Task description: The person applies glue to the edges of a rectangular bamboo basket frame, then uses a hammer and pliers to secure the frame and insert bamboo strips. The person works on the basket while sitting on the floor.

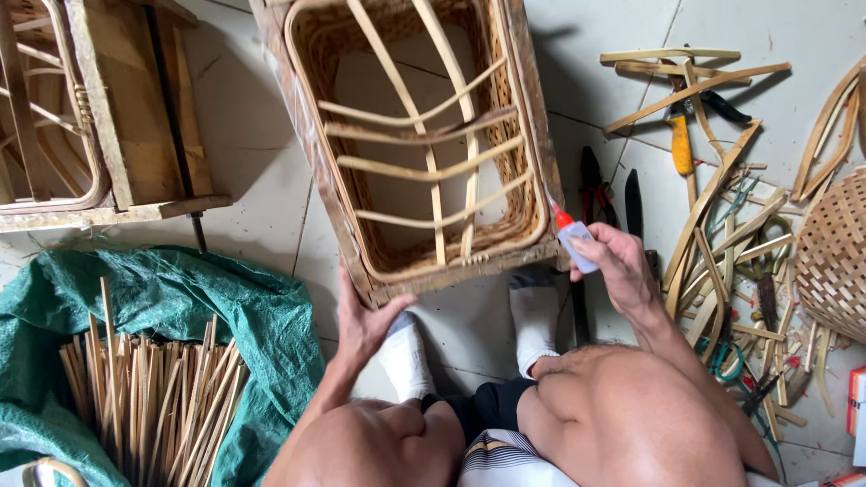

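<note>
A woven cane basket frame (424, 153) sits in a wooden mould on the tiled floor in front of my knees, with curved bamboo strips crossing its open top. My left hand (365, 316) rests flat against the mould's near left corner. My right hand (613, 261) is shut on a small glue bottle (575, 242) with a red nozzle, held at the mould's near right corner with the tip pointing at the rim. My two feet in white socks (532, 316) sit just below the mould.
A green sack (180, 298) holding several bamboo sticks (153, 397) lies at the left. Another wooden mould with a basket (81, 108) stands at top left. Loose bamboo strips (722, 225), pliers, a yellow-handled tool (681, 144) and a woven basket (834, 257) lie at the right.
</note>
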